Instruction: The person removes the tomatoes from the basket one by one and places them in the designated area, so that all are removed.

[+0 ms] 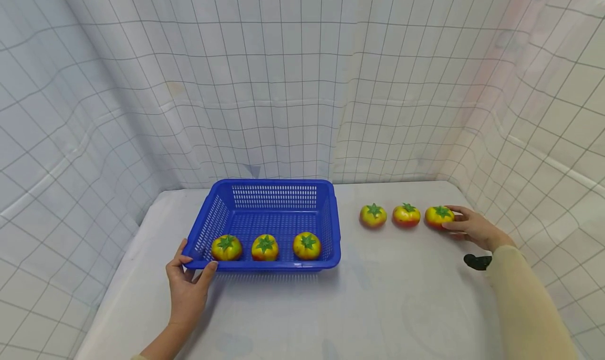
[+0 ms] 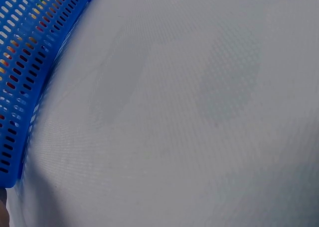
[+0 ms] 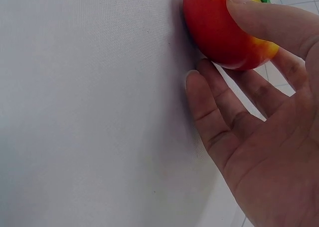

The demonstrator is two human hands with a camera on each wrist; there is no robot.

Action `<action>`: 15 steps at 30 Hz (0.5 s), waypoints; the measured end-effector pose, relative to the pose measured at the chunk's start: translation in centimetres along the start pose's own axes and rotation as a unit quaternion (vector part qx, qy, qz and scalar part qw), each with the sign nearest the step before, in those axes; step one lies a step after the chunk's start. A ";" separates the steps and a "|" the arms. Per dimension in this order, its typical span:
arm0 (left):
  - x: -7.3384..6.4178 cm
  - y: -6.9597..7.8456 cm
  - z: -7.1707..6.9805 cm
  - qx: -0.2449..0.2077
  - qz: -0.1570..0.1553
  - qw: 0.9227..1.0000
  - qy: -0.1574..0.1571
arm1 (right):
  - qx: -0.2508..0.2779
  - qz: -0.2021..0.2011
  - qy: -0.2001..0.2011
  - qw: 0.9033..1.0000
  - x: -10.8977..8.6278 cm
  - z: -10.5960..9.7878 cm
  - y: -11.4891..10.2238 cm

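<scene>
Where the right hand (image 1: 475, 230) pinches: the outer tomato (image 1: 437, 218), rightmost of a row of three on the table (image 1: 378, 302).
Outer tomato's look: round, slightly squat and glossy, yellow at the top, running through orange into deep red lower down, with a green star-shaped leaf cap (image 1: 442, 211) on its crown.
Outer tomato in the grip: between thumb and fingers, to the left of the palm in the head view; the right wrist view shows the thumb tip on its side, near the yellow, and fingers reaching behind it, while the nearest finger's tip stands just clear.
Contact with the table: close above or on it; which of the two cannot be told.
Row: the middle tomato (image 1: 406, 216) lies just left of the outer tomato, a narrow gap between them, and the inner tomato (image 1: 373, 216) lies nearest the basket (image 1: 262, 266); both wear similar colours and green caps.
Basket: blue, rectangular, with slotted walls; three more tomatoes (image 1: 265, 248) sit apart along its front wall.
Left hand (image 1: 186, 295): pinches the basket's front left corner, thumb at the front rim, fingers at the left side.
Surroundings: white gridded cloth (image 1: 302, 87) behind and on both sides; a pale yellow sleeve (image 1: 524, 302) covers the right arm.
</scene>
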State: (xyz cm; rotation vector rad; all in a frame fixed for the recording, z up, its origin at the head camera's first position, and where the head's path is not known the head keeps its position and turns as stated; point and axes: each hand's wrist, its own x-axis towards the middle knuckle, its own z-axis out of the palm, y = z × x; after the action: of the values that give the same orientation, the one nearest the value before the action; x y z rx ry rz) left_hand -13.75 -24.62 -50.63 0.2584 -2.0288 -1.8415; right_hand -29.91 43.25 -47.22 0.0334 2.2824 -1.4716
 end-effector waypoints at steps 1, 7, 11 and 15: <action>0.0 0.0 0.0 -0.001 0.000 1.000 0.000 | 0.001 0.000 0.001 1.000 0.0 0.0 0.0; 0.0 0.0 0.0 0.004 0.002 1.000 0.001 | 0.004 0.003 0.000 1.000 -0.1 0.0 0.1; 0.0 -0.1 0.0 0.006 0.004 1.000 0.000 | 0.006 0.006 -0.002 1.000 -0.2 0.0 0.0; 0.0 -0.1 0.0 0.004 0.003 1.000 0.000 | 0.007 0.007 -0.004 1.000 -0.2 0.1 0.1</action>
State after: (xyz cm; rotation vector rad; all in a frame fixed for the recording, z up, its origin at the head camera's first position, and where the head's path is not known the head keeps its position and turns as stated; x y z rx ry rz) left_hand -13.75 -24.64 -50.71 0.2533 -2.0344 -1.8299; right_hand -29.65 43.26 -47.20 0.0486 2.2620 -1.4774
